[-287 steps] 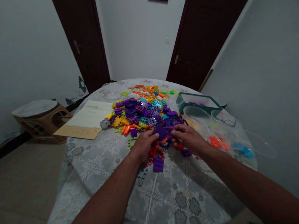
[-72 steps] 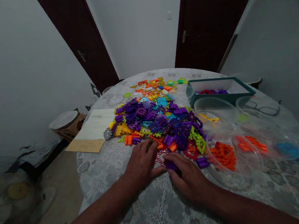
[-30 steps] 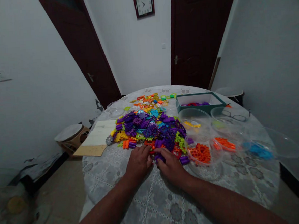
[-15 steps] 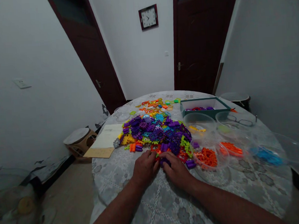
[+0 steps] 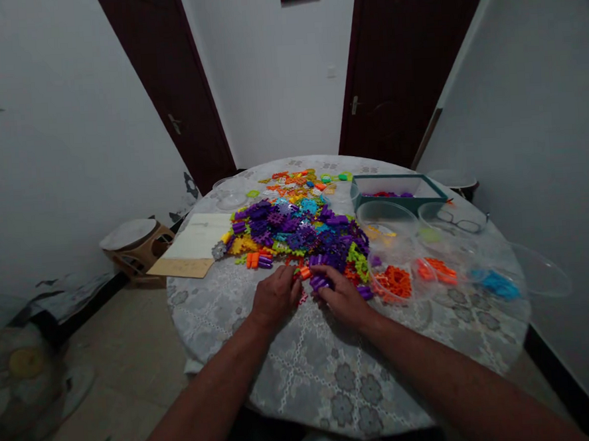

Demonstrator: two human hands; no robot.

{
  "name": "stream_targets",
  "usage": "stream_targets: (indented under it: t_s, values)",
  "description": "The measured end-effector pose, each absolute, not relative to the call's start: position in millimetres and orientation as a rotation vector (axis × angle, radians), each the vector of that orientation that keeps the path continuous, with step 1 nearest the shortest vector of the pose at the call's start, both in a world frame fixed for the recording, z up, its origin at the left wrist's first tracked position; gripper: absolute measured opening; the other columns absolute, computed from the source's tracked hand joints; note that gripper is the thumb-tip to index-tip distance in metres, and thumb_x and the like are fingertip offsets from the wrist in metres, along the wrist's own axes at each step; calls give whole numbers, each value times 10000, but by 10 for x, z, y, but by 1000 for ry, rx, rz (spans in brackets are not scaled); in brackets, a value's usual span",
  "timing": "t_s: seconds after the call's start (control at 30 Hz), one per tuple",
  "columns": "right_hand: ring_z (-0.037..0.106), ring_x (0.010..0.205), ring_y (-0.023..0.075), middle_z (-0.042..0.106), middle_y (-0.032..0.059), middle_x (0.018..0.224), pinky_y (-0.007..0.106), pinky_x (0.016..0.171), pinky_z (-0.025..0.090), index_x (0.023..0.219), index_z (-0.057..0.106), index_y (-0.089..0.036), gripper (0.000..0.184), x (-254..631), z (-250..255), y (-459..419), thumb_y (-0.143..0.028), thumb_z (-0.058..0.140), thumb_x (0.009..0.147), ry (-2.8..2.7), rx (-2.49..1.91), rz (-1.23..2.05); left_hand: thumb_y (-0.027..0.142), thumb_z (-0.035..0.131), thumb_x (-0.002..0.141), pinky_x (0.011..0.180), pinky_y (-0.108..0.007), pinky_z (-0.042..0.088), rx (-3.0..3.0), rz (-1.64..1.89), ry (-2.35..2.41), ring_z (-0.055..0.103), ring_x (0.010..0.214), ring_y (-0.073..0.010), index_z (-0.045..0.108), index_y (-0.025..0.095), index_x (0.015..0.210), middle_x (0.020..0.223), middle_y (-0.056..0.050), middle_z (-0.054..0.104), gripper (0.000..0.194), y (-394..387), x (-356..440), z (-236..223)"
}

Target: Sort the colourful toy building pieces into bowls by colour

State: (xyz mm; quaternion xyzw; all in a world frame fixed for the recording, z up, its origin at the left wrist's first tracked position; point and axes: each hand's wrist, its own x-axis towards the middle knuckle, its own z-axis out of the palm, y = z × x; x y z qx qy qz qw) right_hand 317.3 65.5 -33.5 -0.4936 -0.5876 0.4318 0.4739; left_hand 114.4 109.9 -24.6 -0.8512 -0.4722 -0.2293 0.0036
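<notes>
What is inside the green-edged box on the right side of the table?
In the green-edged box lie purple pieces and red pieces. Its front wall covers the near bottom, so anything there cannot be seen.

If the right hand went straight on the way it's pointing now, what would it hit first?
Most likely the small orange piece beside the left hand, since the right hand points forward and to the left. Depth is unclear here; the two may already be touching.
</notes>
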Motion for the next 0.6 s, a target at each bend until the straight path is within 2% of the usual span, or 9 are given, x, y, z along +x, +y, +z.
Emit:
stream_targets:
  t_s: [0.1, 0.33, 0.6]
  values:
    - [689, 808, 183, 742, 65, 1074, 323, 718, 583, 1427, 621, -219, 593, 3187, -376, 684, -172, 584, 837, -1383, -1170, 1157, 377, 458, 1099, 752, -327, 497, -2655, -757, -1494, 681, 889, -229, 605, 209, 1088, 986, -81, 695, 223, 1113, 1137, -260]
    - [675, 829, 177, 736, 60, 1059, 328, 767, 589, 1419, 647, -242, 568, 3165, -406, 691, -165, 621, 857, -1427, -1189, 1089, 392, 436, 1107, 725, -323, 485, -2617, -758, -1446, 670, 844, -226, 597, 207, 1034, 936, -82, 690, 256, 1122, 1132, -229]
    - [678, 915, 184, 739, 23, 1028, 323, 838, 574, 1379, 668, -269, 550, 3152, -351, 689, -136, 663, 846, -1473, -1198, 1025, 313, 482, 1078, 696, -325, 488, -2567, -854, -1247, 664, 809, -230, 571, 214, 1009, 872, -59, 651, 150, 1161, 1088, -268]
